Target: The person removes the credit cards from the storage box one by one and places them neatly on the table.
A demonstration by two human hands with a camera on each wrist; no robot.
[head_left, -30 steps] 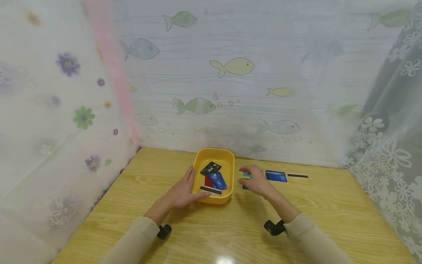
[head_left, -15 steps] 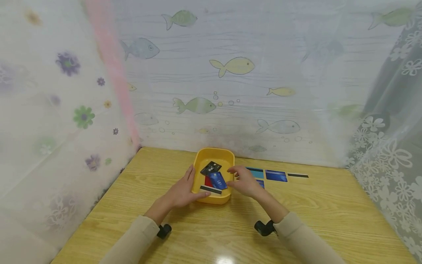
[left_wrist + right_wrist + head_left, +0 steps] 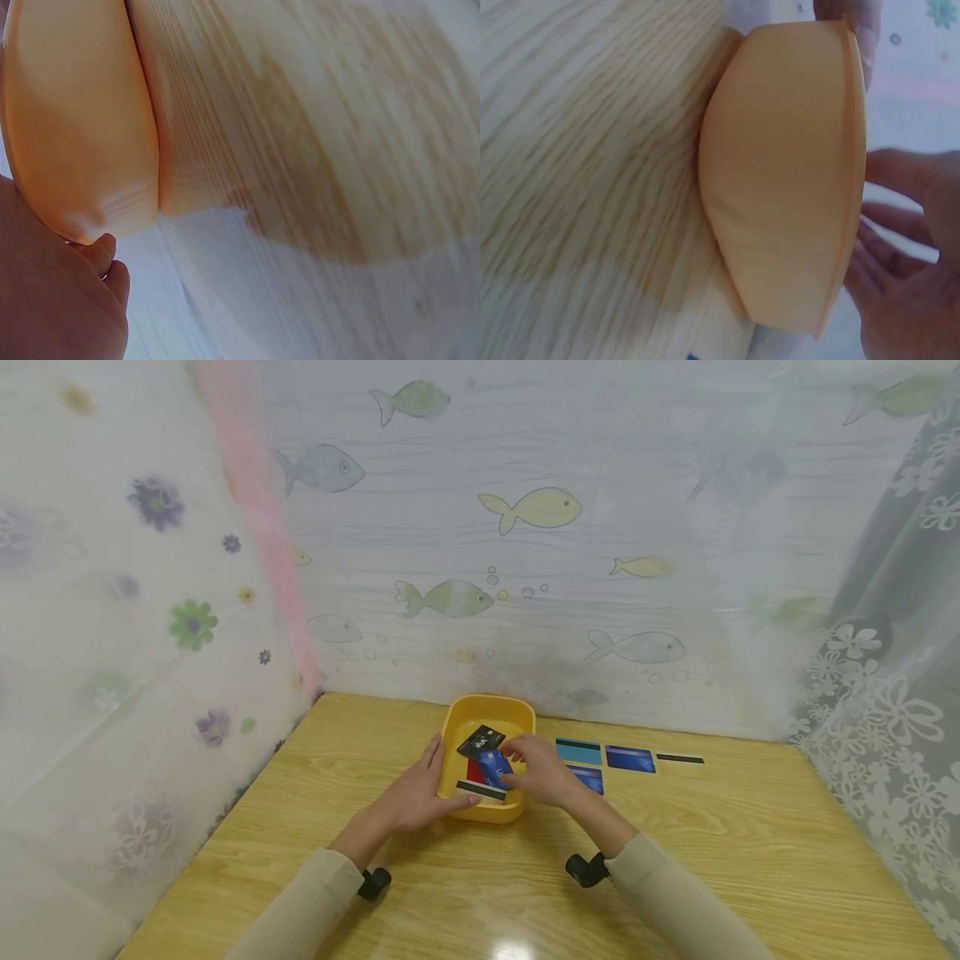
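Left hand (image 3: 408, 797) grips the yellow tray (image 3: 457, 727) at its near left corner, thumb over the near rim, fingers along the left wall. Right hand (image 3: 538, 770) is over the right rim, bent fingers at the blue card (image 3: 491, 768) just beneath them; whether it pinches that card cannot be told. Within the tray, a striped card (image 3: 480, 792) lies nearest, then a red card (image 3: 473, 772), then a black card (image 3: 480, 741). Rightward, four cards (image 3: 630, 759) lie on the worktop (image 3: 675, 860) before a fish-printed sheet (image 3: 420, 543).
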